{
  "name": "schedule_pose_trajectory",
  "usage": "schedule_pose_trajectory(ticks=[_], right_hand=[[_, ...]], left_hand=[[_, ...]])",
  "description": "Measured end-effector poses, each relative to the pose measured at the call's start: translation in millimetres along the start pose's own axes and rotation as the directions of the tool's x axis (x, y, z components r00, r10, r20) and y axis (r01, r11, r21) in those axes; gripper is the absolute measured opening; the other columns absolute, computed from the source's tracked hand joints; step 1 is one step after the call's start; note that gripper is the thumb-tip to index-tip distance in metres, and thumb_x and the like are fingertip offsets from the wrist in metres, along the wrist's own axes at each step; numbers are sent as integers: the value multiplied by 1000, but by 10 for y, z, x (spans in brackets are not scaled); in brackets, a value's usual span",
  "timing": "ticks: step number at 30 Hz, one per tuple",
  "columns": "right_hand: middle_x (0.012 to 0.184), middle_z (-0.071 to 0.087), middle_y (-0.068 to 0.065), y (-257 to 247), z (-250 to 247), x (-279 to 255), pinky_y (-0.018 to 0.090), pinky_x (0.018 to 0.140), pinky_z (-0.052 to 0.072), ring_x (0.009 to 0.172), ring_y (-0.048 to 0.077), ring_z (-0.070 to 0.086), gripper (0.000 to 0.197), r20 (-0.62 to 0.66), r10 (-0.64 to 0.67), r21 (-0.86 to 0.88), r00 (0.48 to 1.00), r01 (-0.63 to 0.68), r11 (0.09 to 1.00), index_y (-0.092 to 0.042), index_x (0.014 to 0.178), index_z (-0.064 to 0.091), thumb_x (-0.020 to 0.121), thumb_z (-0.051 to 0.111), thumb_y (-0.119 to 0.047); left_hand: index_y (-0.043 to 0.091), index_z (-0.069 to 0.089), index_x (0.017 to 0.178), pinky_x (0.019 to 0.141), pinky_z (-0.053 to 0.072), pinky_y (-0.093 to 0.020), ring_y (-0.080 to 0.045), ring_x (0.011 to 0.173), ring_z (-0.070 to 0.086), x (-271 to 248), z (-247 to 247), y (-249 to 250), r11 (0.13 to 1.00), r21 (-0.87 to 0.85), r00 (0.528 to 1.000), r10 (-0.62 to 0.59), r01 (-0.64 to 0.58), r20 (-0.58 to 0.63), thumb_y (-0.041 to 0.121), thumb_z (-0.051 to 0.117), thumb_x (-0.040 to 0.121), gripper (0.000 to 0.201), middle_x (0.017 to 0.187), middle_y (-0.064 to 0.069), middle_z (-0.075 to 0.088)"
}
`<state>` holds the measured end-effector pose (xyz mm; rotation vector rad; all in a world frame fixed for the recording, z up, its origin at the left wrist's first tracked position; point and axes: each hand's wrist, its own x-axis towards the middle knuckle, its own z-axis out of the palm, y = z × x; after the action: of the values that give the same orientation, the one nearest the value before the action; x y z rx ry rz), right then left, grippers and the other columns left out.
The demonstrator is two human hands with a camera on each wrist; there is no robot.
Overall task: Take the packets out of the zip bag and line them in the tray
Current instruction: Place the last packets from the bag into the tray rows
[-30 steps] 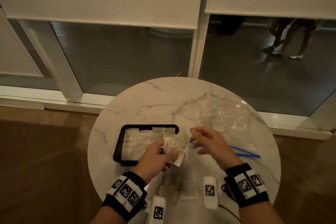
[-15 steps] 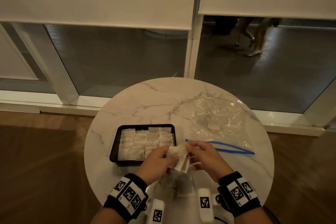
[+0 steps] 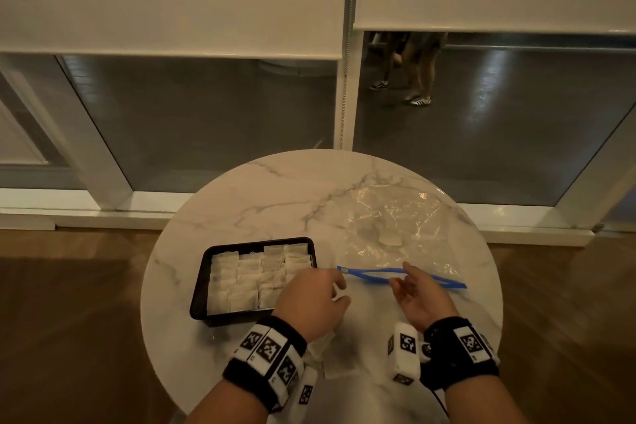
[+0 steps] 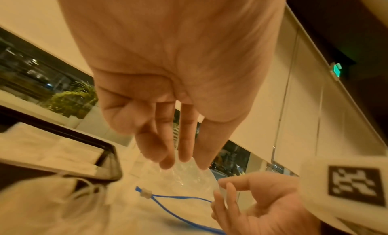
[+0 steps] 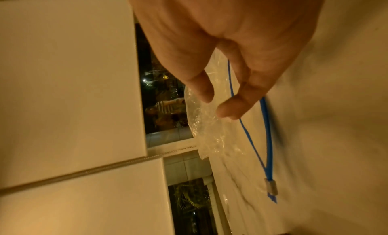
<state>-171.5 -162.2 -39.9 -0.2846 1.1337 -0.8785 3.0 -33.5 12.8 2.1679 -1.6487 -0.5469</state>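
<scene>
Closest in, a few loose packets lie on the desk just under the left wrist. They are not in the tray yet.

The left hand hangs over the desk with its fingers loose and spread. The left wrist view shows nothing in its grip. The right hand is just beside it, palm turned up, fingers loosely curled, and its grip is empty too. Its fingertips are right at the blue zip edge of the zip bag.

Left of the left hand sits the black tray, almost full of packets in rows. Past the right hand the clear zip bag lies flat, with one packet deep inside it.

What could go wrong? The bag is thin and slippery, so reaching in with one hand could just push it away across the desk. The tray is crowded, so squeezing more packets in could bump the neat rows crooked. The loose packets under the wrist could get knocked off the desk edge.
</scene>
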Motion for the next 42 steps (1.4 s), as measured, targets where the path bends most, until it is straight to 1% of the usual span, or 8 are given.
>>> schedule_pose_trajectory(ticks=[5,10,20,23,26,31,37,42], right_hand=[[76,52,10,-98,45,67,16,37,44,62,15,52,14,-16,35,72,999,-34,997,-5,106,57,94,63,-8],[72,50,10,-85,24,14,25,55,41,62,18,49,5,110,-33,75,993,25,997,-5,88,57,93,57,-4],[141,47,22,-100,16,35,43,113,38,126,35,52,44,132,-181,122,975,165,979,1,144,41,101,44,1],[134,49,18,-85,35,82,44,107,39,131,39,48,57,112,-138,54,984,133,990,-14,153,30,100,42,2],[101,56,13,-29,30,181,37,82,45,89,25,56,55,118,-127,-111,985,140,984,-17,147,36,97,43,3],[135,60,8,-147,249,218,31,102,44,123,23,56,45,231,-364,-840,902,374,392,-11,139,54,95,48,-2],[141,54,11,-216,617,410,33,103,43,126,26,55,37,315,-142,-944,938,294,-149,-10,139,50,105,38,-11],[154,42,10,-281,603,501,30,115,29,143,25,37,46,365,-7,-896,931,349,-275,-10,147,44,102,51,-18]], left_hand=[[35,65,127,110,39,-43,-23,134,41,333,161,273,968,193,985,141,-159,103,42,57,96,33,146,2,47],[42,44,147,116,20,-61,-40,150,8,578,223,401,864,445,954,116,-234,278,45,47,100,48,168,-5,7],[21,41,149,105,43,-56,-26,135,46,688,338,388,945,188,959,242,-268,150,22,42,104,46,160,7,33],[22,38,151,106,46,-51,-24,136,47,739,370,304,956,95,960,274,-278,54,6,47,97,57,161,8,29],[24,36,153,110,45,-43,-21,139,44,757,315,284,957,49,958,287,-286,-5,-9,48,88,73,163,8,25],[23,35,155,115,39,-38,-20,143,39,717,229,304,952,25,952,305,-305,-11,-19,47,81,86,163,8,26],[27,44,149,107,47,-42,-21,136,45,712,261,285,939,85,942,336,-334,-6,-19,48,77,85,156,9,37],[27,48,143,102,49,-45,-23,131,51,690,278,289,937,114,943,334,-330,-17,-17,50,76,80,151,10,42]])
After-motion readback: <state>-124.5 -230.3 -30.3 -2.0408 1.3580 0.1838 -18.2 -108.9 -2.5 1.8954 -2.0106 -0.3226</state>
